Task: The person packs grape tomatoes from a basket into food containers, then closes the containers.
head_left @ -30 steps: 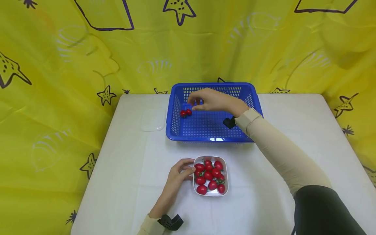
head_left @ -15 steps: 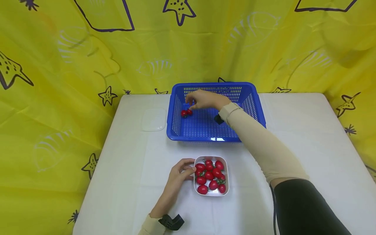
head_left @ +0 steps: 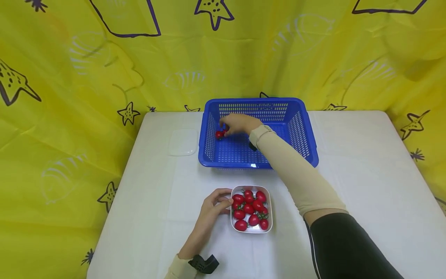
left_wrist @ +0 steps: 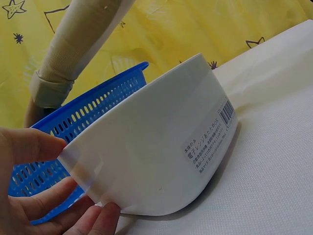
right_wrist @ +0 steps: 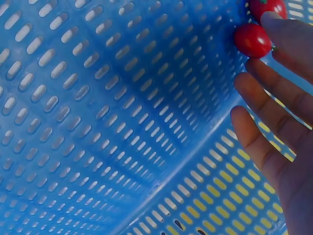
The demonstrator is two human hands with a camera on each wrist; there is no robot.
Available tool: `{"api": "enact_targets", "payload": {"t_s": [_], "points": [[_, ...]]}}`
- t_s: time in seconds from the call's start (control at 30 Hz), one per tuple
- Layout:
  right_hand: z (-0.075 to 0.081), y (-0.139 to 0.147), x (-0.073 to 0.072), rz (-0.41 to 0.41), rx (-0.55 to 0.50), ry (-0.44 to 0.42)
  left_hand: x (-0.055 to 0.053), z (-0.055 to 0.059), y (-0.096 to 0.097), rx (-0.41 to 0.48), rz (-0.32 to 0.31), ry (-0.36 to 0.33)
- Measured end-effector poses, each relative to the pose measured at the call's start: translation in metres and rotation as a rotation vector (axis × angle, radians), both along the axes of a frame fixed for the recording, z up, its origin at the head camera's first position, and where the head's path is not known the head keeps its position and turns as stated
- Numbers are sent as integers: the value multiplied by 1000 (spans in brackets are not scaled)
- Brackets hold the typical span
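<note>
In the head view a small white plastic container [head_left: 251, 230] holds several cherry tomatoes [head_left: 248, 208]. My left hand [head_left: 210, 209] grips its left side, thumb near the rim; in the left wrist view the fingertips [left_wrist: 110, 215] meet the outer wall, which bears a printed label. My right hand [head_left: 238, 123] reaches down into the blue perforated basket [head_left: 258, 166]. Two cherry tomatoes lie there, one [right_wrist: 252, 41] just beside my fingers. My thumb overlaps the other tomato [right_wrist: 272, 6] in the right wrist view, the other fingers spread and slightly bent.
A translucent lid [head_left: 182, 142] lies flat on the white tablecloth [head_left: 146, 193], left of the basket. Behind the table hangs a yellow patterned curtain [head_left: 174, 50]. The basket's raised walls surround my right hand.
My right hand has lowered and moved slightly left onto the tomatoes in the basket, partly covering them. My left hand stays in place at the white container.
</note>
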State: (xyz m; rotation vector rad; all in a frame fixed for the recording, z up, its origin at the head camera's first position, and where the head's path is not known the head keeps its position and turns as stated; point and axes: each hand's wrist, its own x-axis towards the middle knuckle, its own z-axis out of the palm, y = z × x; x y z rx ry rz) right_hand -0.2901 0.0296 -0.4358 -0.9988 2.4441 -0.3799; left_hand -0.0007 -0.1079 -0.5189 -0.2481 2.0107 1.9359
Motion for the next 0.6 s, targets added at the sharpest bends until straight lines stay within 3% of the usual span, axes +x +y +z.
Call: {"api": "enact_targets", "payload": {"t_s": [0.3, 0.6], "points": [[-9, -3, 2, -20, 47, 17, 0, 0, 0, 5, -4, -2], [-9, 1, 0, -6, 10, 4, -1, 1, -1, 1, -6, -7]]}}
